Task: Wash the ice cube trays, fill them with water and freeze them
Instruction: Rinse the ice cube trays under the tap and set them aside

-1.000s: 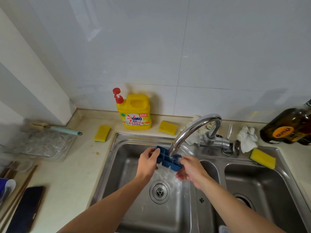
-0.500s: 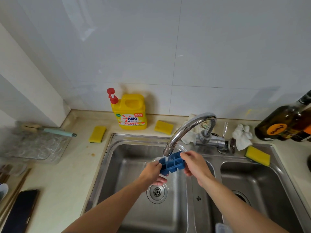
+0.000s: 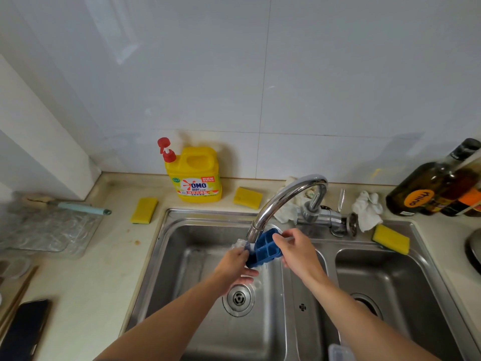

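Blue plastic shows at the middle of the view: the small ice cube tray (image 3: 264,248) is held under the spout of the faucet (image 3: 282,204), over the left basin of the sink (image 3: 166,246), tilted so its compartments face up and toward the wall. The left hand (image 3: 235,264) grips the tray's lower end, at about 8 o'clock of it, its grip closed on that edge with froth or splashing water just above the knuckles; the right hand (image 3: 296,252) pinches the far upper end at about 3 o'clock, its grip narrow on the rim. I judge this the rinsing part of the wash. To do it well, each compartment should pass under the stream in turn, the tray then tipped to empty toward the drain (image 3: 238,299), with both grips kept on the ends so the cells stay uncovered and the wet plastic does not slip. Compared with half a second ago, the tray has turned steeper and sits closer under the spout, and the right hand has shifted toward its upper corner. On the counter (image 3: 86,290) at 11 o'clock of the basin stands the yellow detergent bottle (image 3: 195,175), untouched.
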Demonstrator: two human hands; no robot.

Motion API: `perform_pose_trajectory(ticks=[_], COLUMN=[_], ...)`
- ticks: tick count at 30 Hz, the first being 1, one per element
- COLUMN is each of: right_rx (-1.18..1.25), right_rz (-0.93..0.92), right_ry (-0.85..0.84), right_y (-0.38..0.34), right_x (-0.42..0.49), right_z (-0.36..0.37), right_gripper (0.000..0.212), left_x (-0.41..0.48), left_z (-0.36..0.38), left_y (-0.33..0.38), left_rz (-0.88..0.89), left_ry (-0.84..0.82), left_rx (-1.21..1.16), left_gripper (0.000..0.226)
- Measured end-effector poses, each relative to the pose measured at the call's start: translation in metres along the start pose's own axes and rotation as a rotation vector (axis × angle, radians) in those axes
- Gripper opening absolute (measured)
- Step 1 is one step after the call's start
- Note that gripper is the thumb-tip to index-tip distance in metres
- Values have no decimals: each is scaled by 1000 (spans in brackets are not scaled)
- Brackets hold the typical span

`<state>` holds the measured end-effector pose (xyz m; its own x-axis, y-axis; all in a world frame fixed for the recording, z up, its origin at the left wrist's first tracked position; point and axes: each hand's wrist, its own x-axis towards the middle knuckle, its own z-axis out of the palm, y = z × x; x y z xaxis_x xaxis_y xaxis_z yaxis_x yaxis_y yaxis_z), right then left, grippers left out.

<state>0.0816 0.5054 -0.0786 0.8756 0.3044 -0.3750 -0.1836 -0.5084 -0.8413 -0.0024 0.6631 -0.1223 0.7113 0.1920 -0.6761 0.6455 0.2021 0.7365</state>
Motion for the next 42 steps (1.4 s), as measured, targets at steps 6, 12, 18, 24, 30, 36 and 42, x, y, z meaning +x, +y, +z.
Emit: perform_pose_trajectory(ticks=[6, 12, 18, 24, 30, 36, 42], right_rx=[38, 57, 88, 122, 116, 208, 237], right_rz=[31, 2, -27, -16, 26, 208, 233], right_ry=[-46, -24, 42, 33, 18, -108, -184], right_y=[5, 2, -6, -7, -6, 3, -3], right_x=[0, -2, -1, -2, 0, -1, -4], right_z=[1, 0, -4, -2, 2, 5, 15], right_gripper=[18, 13, 17, 16, 15, 18, 9], left_x=[0, 0, 1, 6, 2, 2, -4], left_z=[-8, -4, 0, -5, -9, -17, -24], left_y=[-2, 0, 10, 14, 7, 6, 9], left_rz=[-2, 3, 72, 159, 161, 239, 318], left_ry=[64, 31, 14, 81, 112, 282, 359], left_rx=[-10, 1, -64, -113, -39, 84, 102], left_gripper=[25, 25, 28, 24, 30, 25, 21])
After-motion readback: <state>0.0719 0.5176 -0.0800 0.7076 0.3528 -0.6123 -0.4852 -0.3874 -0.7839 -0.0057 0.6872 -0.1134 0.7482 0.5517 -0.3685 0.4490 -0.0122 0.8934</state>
